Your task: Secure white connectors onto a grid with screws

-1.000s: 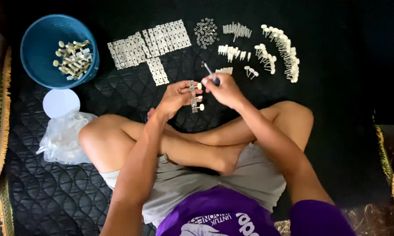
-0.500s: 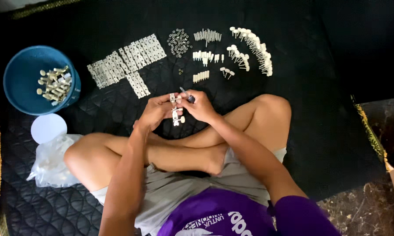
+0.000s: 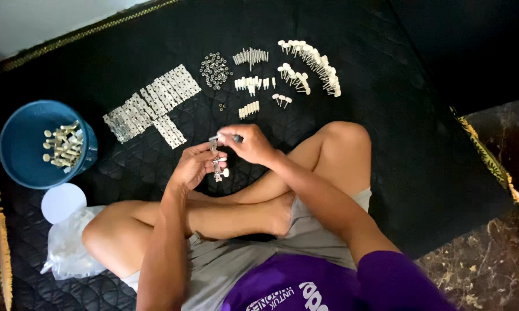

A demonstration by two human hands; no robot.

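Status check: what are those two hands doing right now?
Left hand grips small metal assembly. Right hand holds thin tool at its top. Nothing in the way.

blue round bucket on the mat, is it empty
No, the blue round bucket on the black quilted mat holds a pile of small pale metal parts.

Crumpled clear plastic bag (image 3: 69, 250) on mat by left knee; no labels, signs, screens.
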